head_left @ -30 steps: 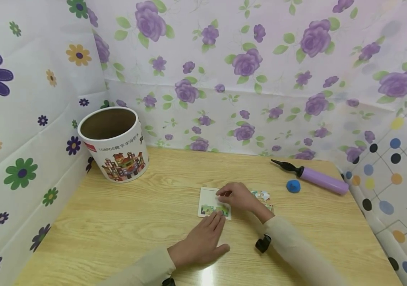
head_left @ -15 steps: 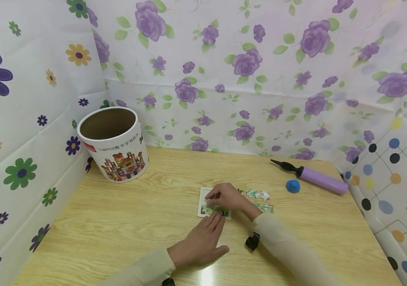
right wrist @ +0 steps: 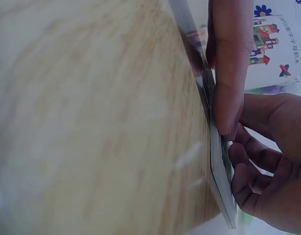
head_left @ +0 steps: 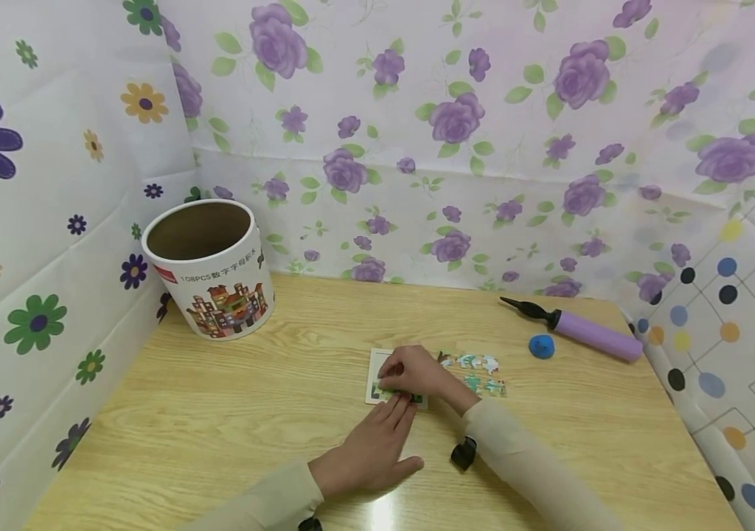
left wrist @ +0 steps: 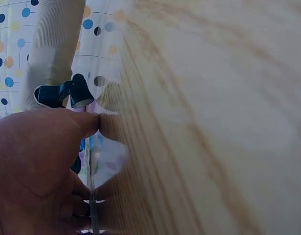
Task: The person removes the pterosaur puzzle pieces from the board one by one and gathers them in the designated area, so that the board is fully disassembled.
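A white-framed jigsaw puzzle board (head_left: 374, 365) lies flat on the table, its lower part filled with green pieces. My left hand (head_left: 371, 450) rests on its near edge with straight fingers, thumb spread out over the table. Above the board, my right hand (head_left: 412, 369) bends its fingers and thumb down to pinch a greenish puzzle piece, mostly covered by the fingers. The right wrist view shows the curled right hand (right wrist: 282, 166) against the board's thin edge (right wrist: 221, 181), beside a straight left finger (right wrist: 231, 68). Several loose puzzle pieces (head_left: 487, 363) lie right of the board.
A large white bucket (head_left: 228, 287) with printed buildings stands at the back left. At the back right lie a purple hand pump (head_left: 596, 335) with a black nozzle and a blue lump (head_left: 541, 346). Patterned cloth (head_left: 411, 162) hangs around the wooden table.
My right hand has moved left and down onto the board, uncovering more of the loose pieces on the right. My left hand stays on the near edge.
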`<state>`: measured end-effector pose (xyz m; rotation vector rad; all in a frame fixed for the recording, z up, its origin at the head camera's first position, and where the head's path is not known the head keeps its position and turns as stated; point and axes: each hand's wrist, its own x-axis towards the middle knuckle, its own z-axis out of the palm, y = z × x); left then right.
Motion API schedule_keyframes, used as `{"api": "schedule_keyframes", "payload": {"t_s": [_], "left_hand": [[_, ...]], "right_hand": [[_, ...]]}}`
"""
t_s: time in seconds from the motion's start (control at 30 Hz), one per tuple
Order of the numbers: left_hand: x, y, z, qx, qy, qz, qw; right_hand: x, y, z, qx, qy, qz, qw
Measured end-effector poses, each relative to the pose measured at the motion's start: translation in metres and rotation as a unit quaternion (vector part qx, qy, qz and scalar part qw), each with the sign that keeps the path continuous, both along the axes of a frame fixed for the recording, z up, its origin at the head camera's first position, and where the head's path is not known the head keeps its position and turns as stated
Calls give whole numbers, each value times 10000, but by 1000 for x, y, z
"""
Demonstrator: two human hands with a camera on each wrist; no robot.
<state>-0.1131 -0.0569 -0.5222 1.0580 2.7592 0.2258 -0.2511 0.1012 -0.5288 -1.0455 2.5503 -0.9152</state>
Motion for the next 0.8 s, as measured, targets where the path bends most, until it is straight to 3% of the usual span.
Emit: {"api": "schedule_keyframes", "payload": {"t_s": [0.2,0.47,0.8], "left_hand": [[0,0,1,10,-112,26,9999],[0,1,3,-55,33,28,10000],[0,1,1,-69,74,38,9999]], "right_hand": [[2,-1,3,-56,-161,-68,9998],[3,-1,6,-306,-509,-179,9981],[1,6,12,-351,-439,-421,9975]]}}
